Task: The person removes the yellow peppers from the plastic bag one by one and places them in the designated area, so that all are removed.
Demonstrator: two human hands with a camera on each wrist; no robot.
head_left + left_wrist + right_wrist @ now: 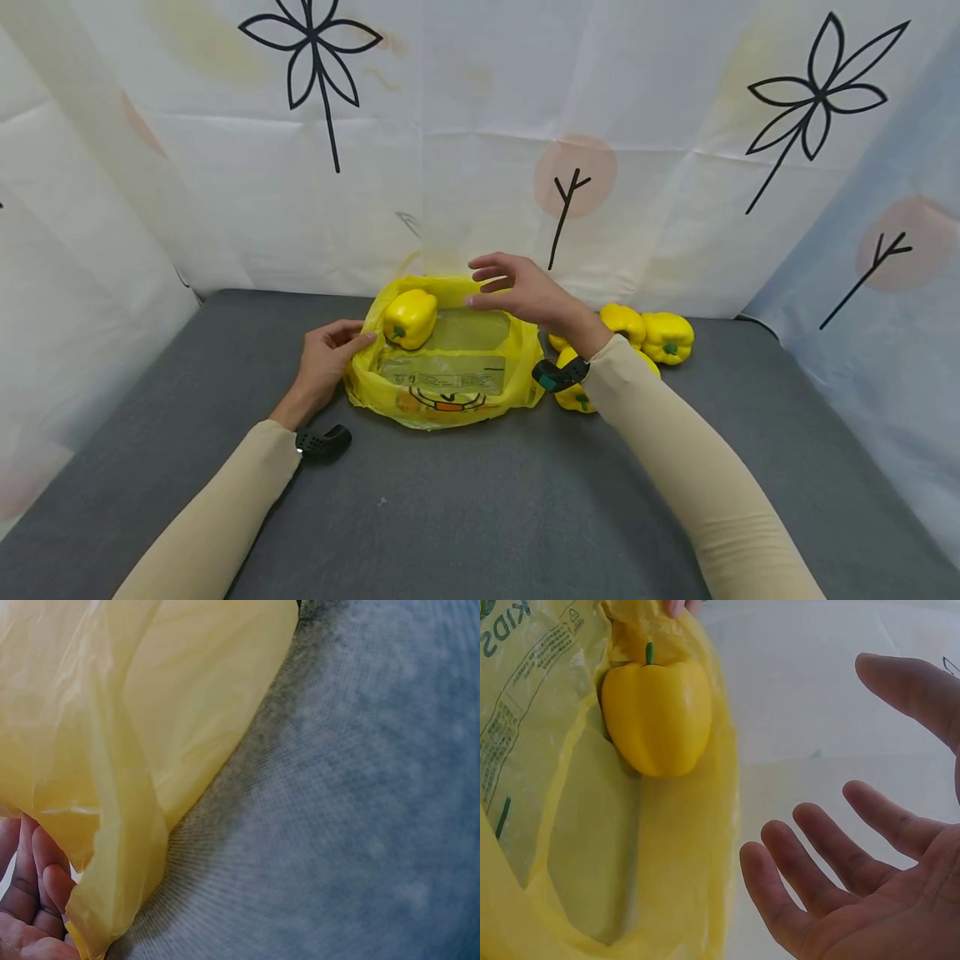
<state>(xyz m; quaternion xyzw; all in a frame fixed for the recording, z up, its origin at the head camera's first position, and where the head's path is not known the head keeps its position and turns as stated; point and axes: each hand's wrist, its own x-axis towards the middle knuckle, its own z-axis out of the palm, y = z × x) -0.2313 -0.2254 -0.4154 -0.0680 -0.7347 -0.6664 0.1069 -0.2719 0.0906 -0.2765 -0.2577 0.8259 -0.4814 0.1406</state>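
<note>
A yellow plastic bag (390, 410) lies with its mouth spread wide on the table. Inside it, toward the left, sits one yellow bell pepper (410, 318) with a green stem. My left hand (324, 360) pinches the bag's left rim between thumb and fingers; the left wrist view shows these fingers (46, 859) against the thin plastic. Above the bag's far right side, my right hand (528, 293) is raised with fingers spread apart and holds nothing. From the right wrist, that hand (885, 892) appears beside the bag, away from the pepper (658, 716).
Several more yellow bell peppers (667, 337) lie grouped right of the bag, partly hidden by my right forearm. The grey table (480, 517) extends toward me. A pale patterned curtain (465, 192) hangs behind its far edge and along both sides.
</note>
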